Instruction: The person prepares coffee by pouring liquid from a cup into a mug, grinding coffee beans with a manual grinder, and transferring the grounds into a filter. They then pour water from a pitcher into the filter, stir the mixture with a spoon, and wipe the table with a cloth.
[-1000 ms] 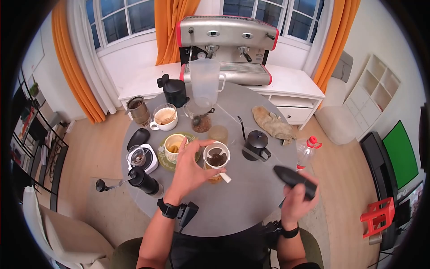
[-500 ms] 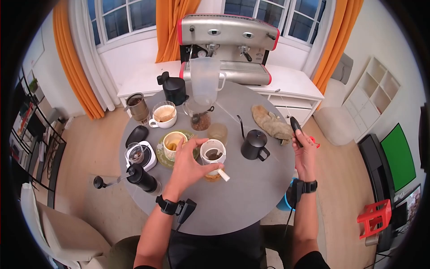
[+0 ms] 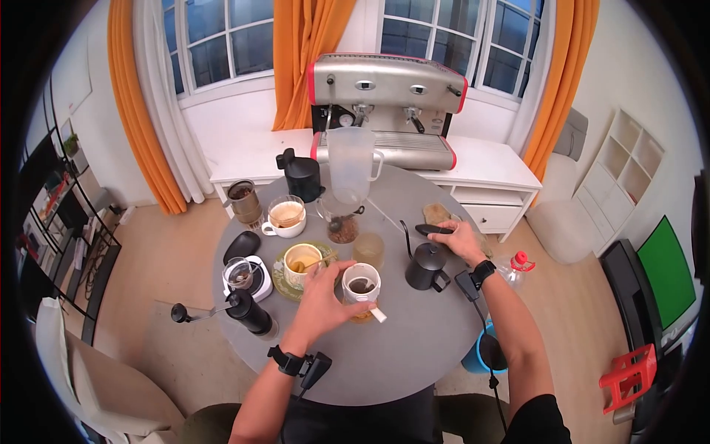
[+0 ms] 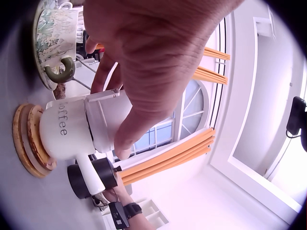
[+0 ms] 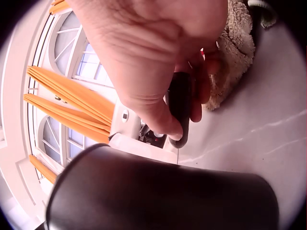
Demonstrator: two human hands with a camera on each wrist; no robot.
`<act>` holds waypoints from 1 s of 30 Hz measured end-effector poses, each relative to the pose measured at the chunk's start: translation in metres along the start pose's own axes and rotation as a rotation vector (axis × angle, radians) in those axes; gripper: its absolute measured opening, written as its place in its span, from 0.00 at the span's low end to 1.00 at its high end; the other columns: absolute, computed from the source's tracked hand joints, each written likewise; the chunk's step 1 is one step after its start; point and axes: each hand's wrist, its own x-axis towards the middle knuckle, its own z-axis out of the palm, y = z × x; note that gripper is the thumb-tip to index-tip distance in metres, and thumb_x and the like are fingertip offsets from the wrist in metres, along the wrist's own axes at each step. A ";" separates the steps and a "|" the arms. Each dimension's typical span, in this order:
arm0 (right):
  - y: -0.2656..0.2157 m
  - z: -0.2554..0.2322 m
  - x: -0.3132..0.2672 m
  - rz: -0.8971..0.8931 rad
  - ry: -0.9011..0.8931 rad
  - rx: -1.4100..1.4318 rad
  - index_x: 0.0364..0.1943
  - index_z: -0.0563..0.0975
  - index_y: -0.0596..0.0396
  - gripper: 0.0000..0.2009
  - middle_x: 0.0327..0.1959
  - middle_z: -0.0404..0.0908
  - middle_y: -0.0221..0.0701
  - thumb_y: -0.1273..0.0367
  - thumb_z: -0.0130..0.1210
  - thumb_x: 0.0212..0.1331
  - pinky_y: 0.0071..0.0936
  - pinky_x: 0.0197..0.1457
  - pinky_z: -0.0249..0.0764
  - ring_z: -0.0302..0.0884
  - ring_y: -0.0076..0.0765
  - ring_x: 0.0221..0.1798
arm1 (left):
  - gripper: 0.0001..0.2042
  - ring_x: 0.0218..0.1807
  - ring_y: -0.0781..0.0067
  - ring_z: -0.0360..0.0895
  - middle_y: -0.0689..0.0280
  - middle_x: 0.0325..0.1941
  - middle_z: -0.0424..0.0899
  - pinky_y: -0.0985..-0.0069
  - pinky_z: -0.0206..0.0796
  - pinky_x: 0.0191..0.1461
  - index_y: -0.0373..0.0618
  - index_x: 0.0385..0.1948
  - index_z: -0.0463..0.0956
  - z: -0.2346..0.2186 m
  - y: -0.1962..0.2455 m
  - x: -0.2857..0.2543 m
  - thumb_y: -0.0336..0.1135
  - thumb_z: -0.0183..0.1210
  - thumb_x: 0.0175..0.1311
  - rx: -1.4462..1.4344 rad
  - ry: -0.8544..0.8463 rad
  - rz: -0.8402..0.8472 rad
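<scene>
My left hand (image 3: 319,297) grips a white cylindrical holder (image 4: 108,117) between thumb and fingers. That holder sits on top of a white cup lettered "Coffee" (image 4: 62,132), and dark contents show inside it from above. Under the cup are round wooden coasters (image 4: 33,143). My right hand (image 3: 462,240) pinches a slim black handle-like object (image 3: 431,229), its kind not clear, just behind a black gooseneck kettle (image 3: 425,270). In the right wrist view the thumb presses along the black object (image 5: 180,110), above the tabletop. A tan cloth (image 5: 235,52) lies beside that hand.
Left on the grey round table (image 3: 370,370) are a patterned cup (image 3: 299,266) on a green saucer, a small scale (image 3: 259,277) and a hand grinder (image 3: 249,312). Behind stand a clear pitcher (image 3: 349,166) and a black jug (image 3: 302,177). An espresso machine (image 3: 388,96) is beyond.
My right hand has carried the black object from the table's right side, up and then leftward, to behind the kettle. The left hand keeps its grip on the white holder.
</scene>
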 end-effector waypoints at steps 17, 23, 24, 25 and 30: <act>0.020 -0.019 -0.015 -0.049 0.116 0.066 0.47 0.88 0.64 0.20 0.37 0.91 0.37 0.59 0.72 0.62 0.28 0.47 0.81 0.87 0.28 0.39 | 0.10 0.23 0.65 0.75 0.63 0.23 0.81 0.71 0.66 0.29 0.40 0.27 0.81 -0.001 -0.020 -0.151 0.31 0.74 0.62 -0.073 0.259 -0.018; -0.028 -0.025 -0.152 0.027 0.365 0.240 0.29 0.83 0.59 0.18 0.25 0.79 0.20 0.59 0.63 0.73 0.19 0.33 0.62 0.68 0.14 0.29 | 0.21 0.15 0.73 0.60 0.63 0.13 0.69 0.72 0.54 0.22 0.38 0.15 0.72 0.009 -0.034 -0.159 0.32 0.72 0.67 -0.114 0.232 -0.229; -0.025 -0.011 -0.177 0.028 0.350 0.262 0.25 0.80 0.56 0.21 0.23 0.77 0.19 0.57 0.61 0.75 0.19 0.31 0.60 0.67 0.13 0.28 | 0.22 0.15 0.74 0.59 0.62 0.13 0.69 0.72 0.53 0.21 0.38 0.15 0.71 0.008 -0.034 -0.156 0.32 0.72 0.67 -0.127 0.225 -0.239; -0.046 0.005 -0.202 0.091 0.329 0.276 0.22 0.80 0.56 0.23 0.20 0.74 0.19 0.56 0.60 0.75 0.20 0.30 0.59 0.65 0.13 0.25 | 0.22 0.15 0.74 0.59 0.62 0.13 0.68 0.72 0.53 0.21 0.38 0.14 0.70 0.007 -0.034 -0.153 0.32 0.72 0.66 -0.137 0.218 -0.246; -0.050 0.063 -0.253 0.150 0.216 0.248 0.17 0.75 0.59 0.27 0.15 0.70 0.20 0.57 0.60 0.75 0.23 0.26 0.54 0.61 0.14 0.22 | 0.22 0.15 0.75 0.58 0.64 0.13 0.67 0.73 0.51 0.21 0.38 0.14 0.70 0.005 -0.031 -0.158 0.31 0.73 0.66 -0.141 0.182 -0.197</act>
